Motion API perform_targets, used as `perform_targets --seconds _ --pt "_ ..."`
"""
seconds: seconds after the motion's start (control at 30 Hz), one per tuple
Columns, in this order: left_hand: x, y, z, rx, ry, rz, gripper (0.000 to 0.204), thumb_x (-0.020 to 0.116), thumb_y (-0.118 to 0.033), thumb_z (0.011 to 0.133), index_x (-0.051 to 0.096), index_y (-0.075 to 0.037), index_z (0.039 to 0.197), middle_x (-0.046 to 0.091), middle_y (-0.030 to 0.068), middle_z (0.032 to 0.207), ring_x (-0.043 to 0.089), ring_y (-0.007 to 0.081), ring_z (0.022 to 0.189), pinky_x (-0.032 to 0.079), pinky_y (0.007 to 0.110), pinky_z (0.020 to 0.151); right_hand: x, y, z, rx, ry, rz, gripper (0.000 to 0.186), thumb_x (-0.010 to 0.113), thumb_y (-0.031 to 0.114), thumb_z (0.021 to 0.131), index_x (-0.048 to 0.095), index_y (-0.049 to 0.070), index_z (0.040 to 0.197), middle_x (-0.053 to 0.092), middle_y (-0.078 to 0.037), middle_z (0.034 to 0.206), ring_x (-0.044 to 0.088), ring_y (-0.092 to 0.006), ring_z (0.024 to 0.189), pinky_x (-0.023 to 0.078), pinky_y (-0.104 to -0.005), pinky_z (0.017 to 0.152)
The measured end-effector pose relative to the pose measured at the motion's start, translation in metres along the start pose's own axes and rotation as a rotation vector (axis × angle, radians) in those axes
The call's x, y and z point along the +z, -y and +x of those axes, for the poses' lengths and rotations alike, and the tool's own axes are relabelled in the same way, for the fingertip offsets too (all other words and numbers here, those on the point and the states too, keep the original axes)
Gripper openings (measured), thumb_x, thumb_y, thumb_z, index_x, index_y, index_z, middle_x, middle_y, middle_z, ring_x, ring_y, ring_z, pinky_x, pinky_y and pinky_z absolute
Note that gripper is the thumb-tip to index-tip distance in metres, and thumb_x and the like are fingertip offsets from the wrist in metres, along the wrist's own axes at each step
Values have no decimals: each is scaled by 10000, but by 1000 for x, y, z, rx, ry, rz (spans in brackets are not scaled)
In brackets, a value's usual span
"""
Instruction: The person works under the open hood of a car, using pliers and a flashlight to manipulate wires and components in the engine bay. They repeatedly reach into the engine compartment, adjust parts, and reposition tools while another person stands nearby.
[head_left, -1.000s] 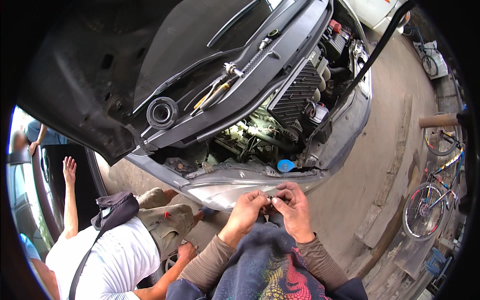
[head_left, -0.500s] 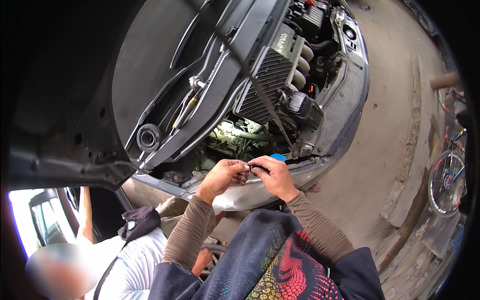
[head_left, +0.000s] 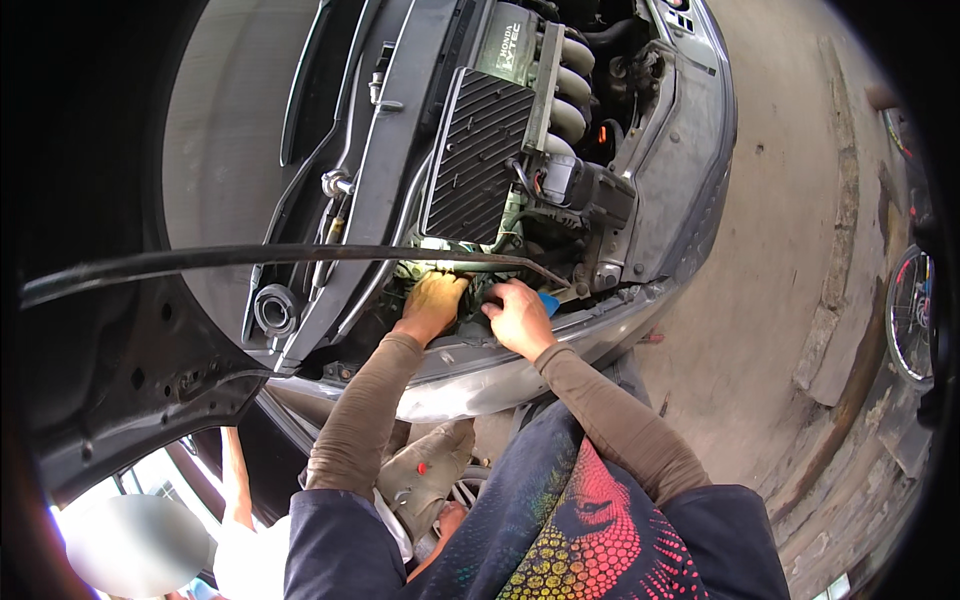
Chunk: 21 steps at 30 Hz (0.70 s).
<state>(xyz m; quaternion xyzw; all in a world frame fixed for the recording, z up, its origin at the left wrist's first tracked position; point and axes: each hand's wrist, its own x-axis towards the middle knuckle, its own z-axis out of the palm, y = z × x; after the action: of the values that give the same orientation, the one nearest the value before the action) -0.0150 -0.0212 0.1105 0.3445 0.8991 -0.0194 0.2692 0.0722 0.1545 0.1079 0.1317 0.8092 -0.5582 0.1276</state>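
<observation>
Both hands reach into the near side of a car's engine bay, over the silver fender. My left hand (head_left: pixel 433 303) is down among the parts beside a pale hose, its fingertips hidden below, so I cannot tell what they touch. Just to its right, my right hand (head_left: pixel 520 318) has its thumb and fingers curled together; whatever they may hold is too small or hidden to name. A blue cap (head_left: pixel 549 304) shows beside the right hand. Farther in lies a black ribbed engine cover (head_left: pixel 478 160), and a black box-shaped part (head_left: pixel 605 195) sits to its right.
A thin prop rod (head_left: pixel 330 256) crosses the bay just above my hands. The raised hood (head_left: pixel 110 330) fills the left. At lower left, a person in a white shirt (head_left: pixel 250 555) is close by. A bicycle wheel (head_left: pixel 910 315) stands at far right beyond the concrete floor (head_left: pixel 770 200).
My hands, which were together fingering a small dark thing above the fender, have moved apart and down into the engine bay. The view has shifted, and the prop rod appears at another angle.
</observation>
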Motion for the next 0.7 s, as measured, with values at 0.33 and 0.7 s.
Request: perform_targets --seconds 0.33,0.7 --pt "38 15 38 -6 -183 150 284 618 -210 786 709 -80 1022 612 129 1124 519 343 1143 366 483 1039 38 -1 37 250 98 -132 189 675 75 756 709 -65 879 688 -292 1020 667 -422 1002 537 -471 889" --pt "38 -3 68 -405 52 -83 373 650 -427 814 718 -162 1068 715 114 1087 662 315 1035 505 426 890 75 -52 83 601 240 -243 448 547 307 923 660 81 1293 599 -184 1368 551 -344 1298 438 -402 1077"
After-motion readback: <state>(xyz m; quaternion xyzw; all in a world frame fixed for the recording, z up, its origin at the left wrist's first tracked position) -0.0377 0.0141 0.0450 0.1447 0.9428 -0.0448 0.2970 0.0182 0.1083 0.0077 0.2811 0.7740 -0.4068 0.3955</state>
